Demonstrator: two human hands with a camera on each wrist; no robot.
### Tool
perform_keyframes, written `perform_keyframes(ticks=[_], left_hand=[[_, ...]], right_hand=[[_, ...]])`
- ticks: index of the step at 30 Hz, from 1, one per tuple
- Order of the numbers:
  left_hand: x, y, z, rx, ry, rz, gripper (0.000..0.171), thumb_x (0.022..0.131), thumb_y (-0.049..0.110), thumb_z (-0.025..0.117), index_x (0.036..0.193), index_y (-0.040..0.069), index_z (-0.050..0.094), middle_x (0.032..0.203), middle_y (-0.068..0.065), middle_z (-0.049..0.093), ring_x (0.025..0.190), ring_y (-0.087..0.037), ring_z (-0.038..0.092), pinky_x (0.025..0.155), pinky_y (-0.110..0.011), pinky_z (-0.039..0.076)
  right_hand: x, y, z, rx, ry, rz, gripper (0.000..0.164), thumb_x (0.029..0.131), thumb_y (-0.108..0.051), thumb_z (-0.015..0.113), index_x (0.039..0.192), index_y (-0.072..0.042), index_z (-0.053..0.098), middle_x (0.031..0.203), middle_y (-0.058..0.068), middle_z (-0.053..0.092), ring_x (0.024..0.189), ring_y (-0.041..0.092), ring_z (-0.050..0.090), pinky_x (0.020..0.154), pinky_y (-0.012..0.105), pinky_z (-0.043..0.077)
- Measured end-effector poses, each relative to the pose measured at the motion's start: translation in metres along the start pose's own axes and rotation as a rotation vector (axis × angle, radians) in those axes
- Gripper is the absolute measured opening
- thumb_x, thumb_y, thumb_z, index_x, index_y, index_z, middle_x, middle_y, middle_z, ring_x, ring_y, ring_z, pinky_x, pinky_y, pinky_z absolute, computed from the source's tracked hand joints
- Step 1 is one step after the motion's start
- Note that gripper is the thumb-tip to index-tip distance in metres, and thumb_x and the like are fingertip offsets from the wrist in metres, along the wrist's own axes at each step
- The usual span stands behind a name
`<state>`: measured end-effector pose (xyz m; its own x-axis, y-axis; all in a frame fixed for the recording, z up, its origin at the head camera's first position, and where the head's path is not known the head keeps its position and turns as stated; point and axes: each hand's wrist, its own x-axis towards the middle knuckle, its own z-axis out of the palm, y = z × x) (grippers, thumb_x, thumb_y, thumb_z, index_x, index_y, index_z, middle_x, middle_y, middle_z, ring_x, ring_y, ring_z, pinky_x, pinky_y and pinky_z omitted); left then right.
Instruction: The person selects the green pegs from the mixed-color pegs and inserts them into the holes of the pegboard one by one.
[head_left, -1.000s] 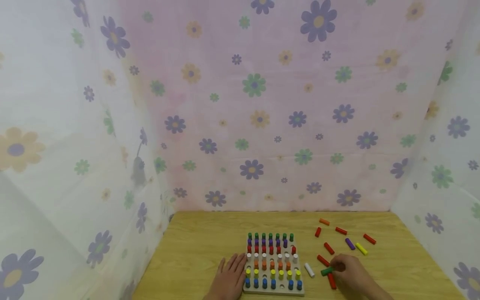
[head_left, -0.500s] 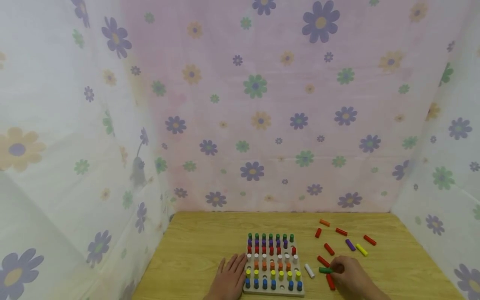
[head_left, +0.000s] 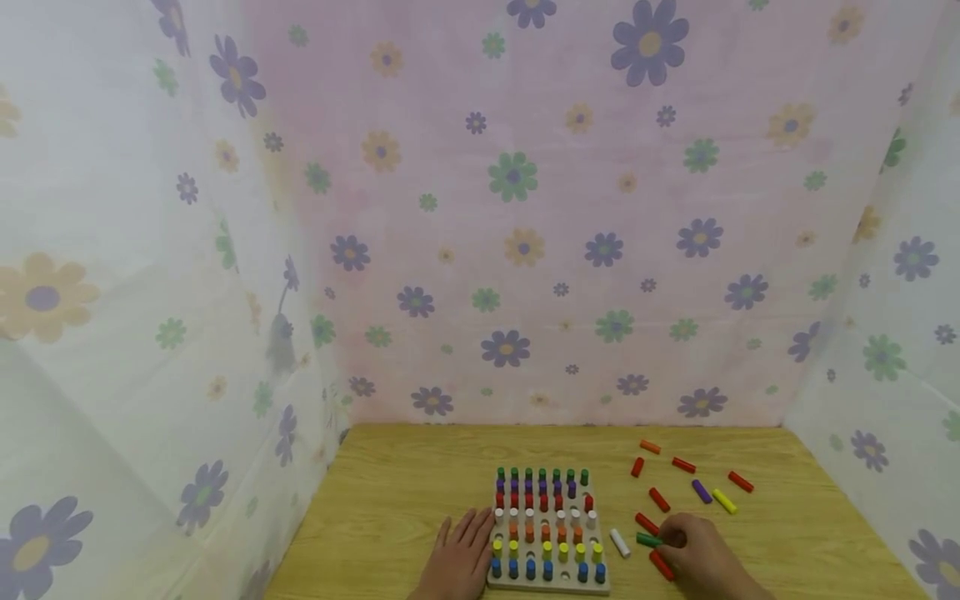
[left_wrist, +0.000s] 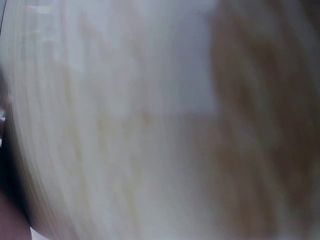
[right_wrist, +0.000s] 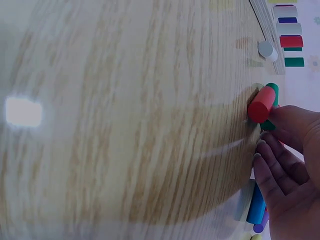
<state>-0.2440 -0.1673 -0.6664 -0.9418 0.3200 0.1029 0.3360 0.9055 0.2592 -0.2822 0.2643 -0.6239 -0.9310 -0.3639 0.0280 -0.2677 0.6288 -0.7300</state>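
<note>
A wooden pegboard (head_left: 547, 586) stands at the front middle of the table, with rows of coloured pegs upright in it and a few bare holes. My left hand (head_left: 456, 560) lies with straight fingers along the board's left edge. Right of the board, my right hand (head_left: 701, 554) pinches the end of a green peg (head_left: 648, 540) between thumb and fingers. Close below it lies a red peg (head_left: 662, 566), which in the right wrist view partly hides the green one. Another red peg (head_left: 647, 524) lies just beyond. The left wrist view is blurred.
A white peg (head_left: 619, 543) lies between the board and my right hand. Farther back are scattered loose pegs, among them a purple peg (head_left: 701, 492), a yellow peg (head_left: 724, 501) and an orange peg (head_left: 650, 447). Flowered cloth walls surround the wooden table (head_left: 405, 467).
The green peg in my right hand has turned a little and moved slightly left. The red peg under that hand has swung to a more slanted position. My left hand stays put.
</note>
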Motion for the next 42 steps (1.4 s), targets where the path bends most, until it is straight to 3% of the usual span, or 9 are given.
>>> perform_keyframes(ticks=[10,24,35,42], left_hand=[[-0.004,0.002,-0.002,-0.016,0.001,-0.001,0.057,0.112,0.046,0.026,0.159,0.019,0.041,0.163,0.002,0.04,0.15,-0.028,0.036,0.118,-0.064,0.024],[-0.001,0.0,0.002,-0.003,-0.004,-0.013,0.06,0.112,0.05,0.02,0.16,0.021,0.04,0.163,0.004,0.038,0.15,-0.027,0.035,0.119,-0.063,0.023],[0.002,0.0,0.002,0.008,-0.022,-0.022,0.059,0.112,0.049,0.02,0.161,0.02,0.038,0.164,0.003,0.038,0.151,-0.025,0.034,0.12,-0.062,0.021],[0.003,-0.001,0.003,-0.004,-0.027,-0.022,0.06,0.112,0.05,0.02,0.161,0.02,0.038,0.164,0.004,0.037,0.151,-0.026,0.033,0.12,-0.062,0.021]], right_hand=[[0.003,0.0,0.006,-0.013,-0.002,0.026,0.016,0.088,-0.019,0.081,0.092,-0.007,0.073,0.085,-0.003,0.066,0.073,0.008,0.06,0.062,0.024,0.051],[0.007,-0.002,0.011,-0.036,-0.013,0.055,0.019,0.089,-0.026,0.081,0.09,-0.009,0.071,0.081,-0.003,0.064,0.071,0.011,0.058,0.061,0.025,0.049],[0.005,-0.003,0.002,-0.017,-0.03,0.023,0.017,0.092,-0.024,0.078,0.094,-0.008,0.071,0.084,-0.004,0.064,0.073,0.007,0.058,0.063,0.024,0.05],[0.001,-0.01,-0.008,0.014,-0.026,0.043,0.014,0.094,-0.022,0.075,0.095,-0.008,0.072,0.088,-0.002,0.068,0.079,0.012,0.062,0.066,0.025,0.052]])
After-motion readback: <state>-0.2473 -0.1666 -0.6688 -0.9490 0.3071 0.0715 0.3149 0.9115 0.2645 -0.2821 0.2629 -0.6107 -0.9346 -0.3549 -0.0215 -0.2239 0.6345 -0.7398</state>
